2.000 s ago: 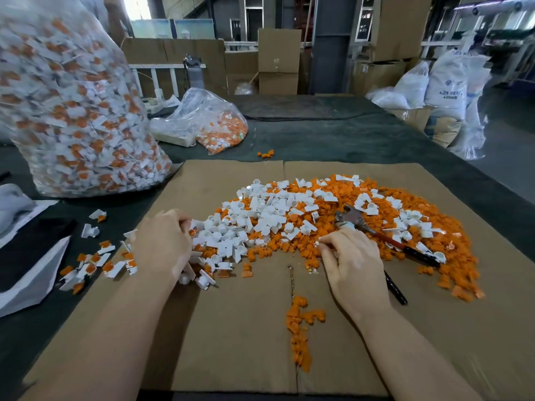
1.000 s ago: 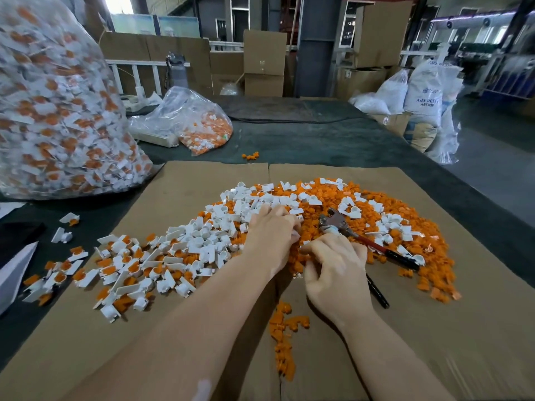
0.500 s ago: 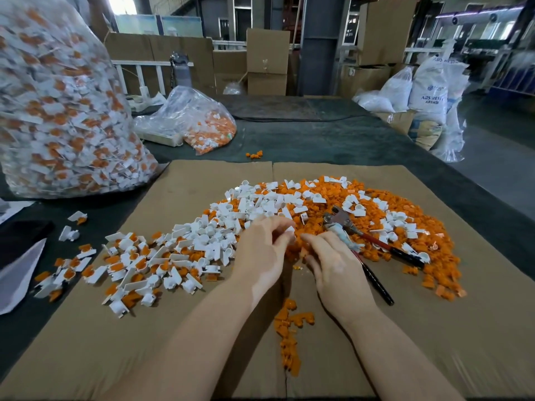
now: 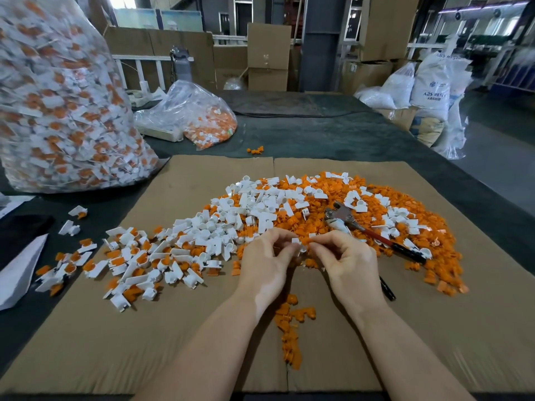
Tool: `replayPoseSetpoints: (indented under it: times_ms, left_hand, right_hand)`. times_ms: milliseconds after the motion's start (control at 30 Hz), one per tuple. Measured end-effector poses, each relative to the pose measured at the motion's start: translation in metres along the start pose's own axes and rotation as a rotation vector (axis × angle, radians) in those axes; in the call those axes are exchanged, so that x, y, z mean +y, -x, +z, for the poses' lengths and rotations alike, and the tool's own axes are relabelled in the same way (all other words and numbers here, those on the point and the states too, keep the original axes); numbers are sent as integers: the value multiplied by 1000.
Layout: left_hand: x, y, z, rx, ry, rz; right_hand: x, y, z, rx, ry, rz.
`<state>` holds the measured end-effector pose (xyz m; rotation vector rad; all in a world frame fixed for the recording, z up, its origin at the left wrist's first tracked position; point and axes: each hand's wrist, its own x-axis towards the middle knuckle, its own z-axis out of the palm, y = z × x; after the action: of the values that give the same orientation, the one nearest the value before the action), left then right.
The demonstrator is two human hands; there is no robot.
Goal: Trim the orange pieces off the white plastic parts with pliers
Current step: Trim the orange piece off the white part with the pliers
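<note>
Both hands meet above the cardboard sheet [image 4: 434,328]: the left hand [image 4: 265,266] and the right hand [image 4: 348,263] pinch 1 small white part [image 4: 299,245] (an orange piece on it) between curled fingertips. The pliers [image 4: 373,234] lie on the orange pile [image 4: 318,215], just beside the right hand.

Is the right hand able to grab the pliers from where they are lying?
Probably yes. The pliers lie on top of the orange pile, just beyond the right hand, with nothing over them. But its fingers are pinching a small white part together with the left hand.
</note>
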<state>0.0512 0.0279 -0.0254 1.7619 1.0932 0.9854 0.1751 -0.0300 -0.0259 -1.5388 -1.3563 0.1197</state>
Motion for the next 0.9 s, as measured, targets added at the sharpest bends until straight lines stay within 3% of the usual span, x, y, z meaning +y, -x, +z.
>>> replayPoseSetpoints:
  times_ms: [300, 733, 800, 900]
  left_hand:
    - [-1, 1, -4, 5, 233, -83]
    - [3, 8, 1, -24, -105, 134]
    - [2, 7, 0, -19, -95, 123]
    - [0, 3, -3, 0, 100, -3]
  right_hand:
    - [-2, 2, 2, -69, 225, -139]
    - [1, 4, 4, -96, 267, -154]
    - [1, 4, 3, -107, 246, -140]
    - [0, 2, 3, -133, 144, -118]
